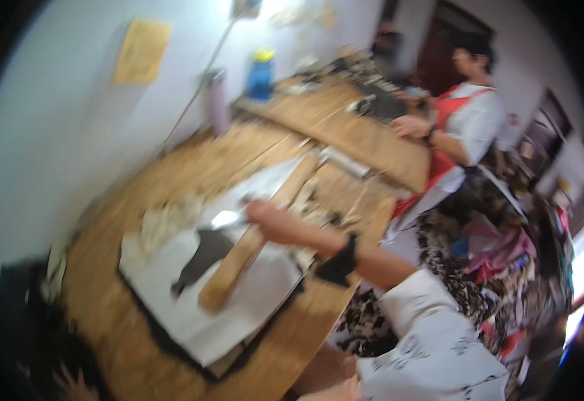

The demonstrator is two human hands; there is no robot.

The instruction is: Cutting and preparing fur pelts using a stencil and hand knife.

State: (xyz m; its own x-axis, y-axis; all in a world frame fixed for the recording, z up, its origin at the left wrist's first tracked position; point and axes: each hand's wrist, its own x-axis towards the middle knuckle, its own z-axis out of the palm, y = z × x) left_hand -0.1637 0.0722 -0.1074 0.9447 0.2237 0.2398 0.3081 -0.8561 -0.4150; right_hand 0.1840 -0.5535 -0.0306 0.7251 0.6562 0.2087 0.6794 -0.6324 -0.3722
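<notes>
My right hand is closed around a shiny metal tool, which looks like a blade but is smeared by motion. It is held above a white sheet and beside a wooden bar that lies slantwise across the sheet. A dark grey cut piece rests on the sheet, left of the bar. Dark material shows under the sheet's edges. At the lower left rim my left hand appears dimly, with its fingers apart and nothing visible in them, away from the sheet.
Pale scraps lie on the wooden table. A pink flask and a blue bottle stand by the wall. Across a raised board, a person in a red apron handles dark material. Heaped cloth scraps cover the right side.
</notes>
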